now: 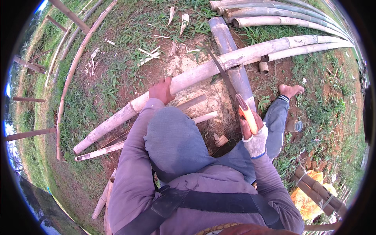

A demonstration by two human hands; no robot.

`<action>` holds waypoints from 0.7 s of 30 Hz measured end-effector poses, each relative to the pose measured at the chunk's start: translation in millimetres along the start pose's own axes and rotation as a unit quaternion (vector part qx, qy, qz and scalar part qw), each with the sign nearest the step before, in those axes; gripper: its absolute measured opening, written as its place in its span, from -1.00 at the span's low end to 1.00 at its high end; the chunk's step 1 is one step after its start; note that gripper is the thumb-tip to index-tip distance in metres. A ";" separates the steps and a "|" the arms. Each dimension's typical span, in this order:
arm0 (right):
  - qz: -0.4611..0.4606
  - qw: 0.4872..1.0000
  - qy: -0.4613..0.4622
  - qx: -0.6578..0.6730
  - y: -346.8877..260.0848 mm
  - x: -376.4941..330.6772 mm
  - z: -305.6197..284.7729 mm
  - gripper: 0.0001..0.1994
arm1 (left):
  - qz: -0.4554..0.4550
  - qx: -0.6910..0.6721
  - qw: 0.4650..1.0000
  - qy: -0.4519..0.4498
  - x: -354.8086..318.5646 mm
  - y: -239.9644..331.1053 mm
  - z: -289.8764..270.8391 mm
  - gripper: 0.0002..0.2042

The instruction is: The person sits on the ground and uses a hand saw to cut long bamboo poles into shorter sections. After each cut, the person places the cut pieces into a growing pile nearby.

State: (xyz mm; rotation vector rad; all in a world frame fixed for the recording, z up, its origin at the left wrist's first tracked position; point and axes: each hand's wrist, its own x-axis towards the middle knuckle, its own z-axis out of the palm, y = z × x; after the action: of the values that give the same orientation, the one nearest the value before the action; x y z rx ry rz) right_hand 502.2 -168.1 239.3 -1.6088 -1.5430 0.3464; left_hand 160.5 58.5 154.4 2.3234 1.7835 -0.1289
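A long, pale bamboo pole (196, 76) slants across the view from lower left to upper right, over a thicker, greyer bamboo log (243, 84). My bare left hand (162, 91) is closed over the pole, left of the log. My right hand (254, 137), in a white knit glove, grips the orange handle of a handsaw (224, 73). The dark blade points away from me and lies against the pole close to the log. How deep it sits in the bamboo, I cannot tell.
Several bamboo poles (274, 21) lie at the far right. Pale sawdust (213, 103) and a short bamboo offcut (263, 68) are near the log. My bent knee (176, 141) is close to the pole. A clear jar (295, 125) and a yellow sack (307, 199) sit on the right.
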 end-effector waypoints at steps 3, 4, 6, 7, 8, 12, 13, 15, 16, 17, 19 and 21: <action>0.059 0.996 -0.065 -0.004 3.2 -64.2 -43.9 -0.56 | -0.015 -0.007 1.000 -0.027 -3.9 0.6 -2.6 -0.24; 0.050 0.997 -0.052 0.004 9.1 -59.5 -38.9 -0.57 | -0.012 -0.009 1.000 -0.020 -4.0 0.8 -0.4 -0.24; 0.027 0.999 -0.021 0.013 22.4 -25.8 -9.9 -0.60 | 0.002 -0.014 1.000 -0.006 -2.2 0.2 4.3 -0.24; 0.011 1.000 -0.007 0.013 26.3 -2.4 6.6 -0.62 | 0.001 -0.013 1.000 -0.009 -1.8 0.7 6.7 -0.24; -0.014 1.000 0.011 0.009 26.7 37.6 30.2 -0.64 | 0.002 -0.009 1.000 -0.008 2.0 2.7 6.6 -0.24; -0.005 0.999 0.042 -0.007 2.1 97.3 63.6 -0.63 | -0.005 -0.005 0.999 -0.034 8.4 12.1 -4.6 -0.23; -0.012 0.999 0.047 -0.003 8.8 81.2 62.2 -0.62 | -0.003 -0.005 0.999 -0.032 7.1 9.0 -6.0 -0.23; -0.020 0.999 0.026 0.013 10.5 44.2 37.3 -0.60 | -0.006 -0.013 1.000 -0.026 5.0 2.2 -3.6 -0.22; -0.011 1.000 -0.004 0.024 8.3 10.1 12.6 -0.58 | -0.009 -0.012 1.000 -0.022 3.0 0.0 1.8 -0.21; 0.023 0.999 -0.022 0.022 11.8 -29.5 -8.4 -0.56 | -0.012 -0.008 1.000 -0.021 -2.1 -2.5 4.6 -0.21; 0.083 0.994 -0.065 0.033 16.4 -80.2 -41.5 -0.52 | -0.014 -0.001 1.000 -0.016 -2.8 -1.6 4.3 -0.21; 0.058 0.992 -0.110 0.018 22.0 -83.9 -47.4 -0.51 | -0.015 0.009 1.000 -0.015 -5.0 1.9 0.8 -0.21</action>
State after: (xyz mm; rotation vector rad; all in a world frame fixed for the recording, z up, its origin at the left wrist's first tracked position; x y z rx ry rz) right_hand 534.2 -260.1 222.1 -1.6812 -1.5989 0.6304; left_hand 161.1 53.2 154.8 2.2956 1.8094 -0.1843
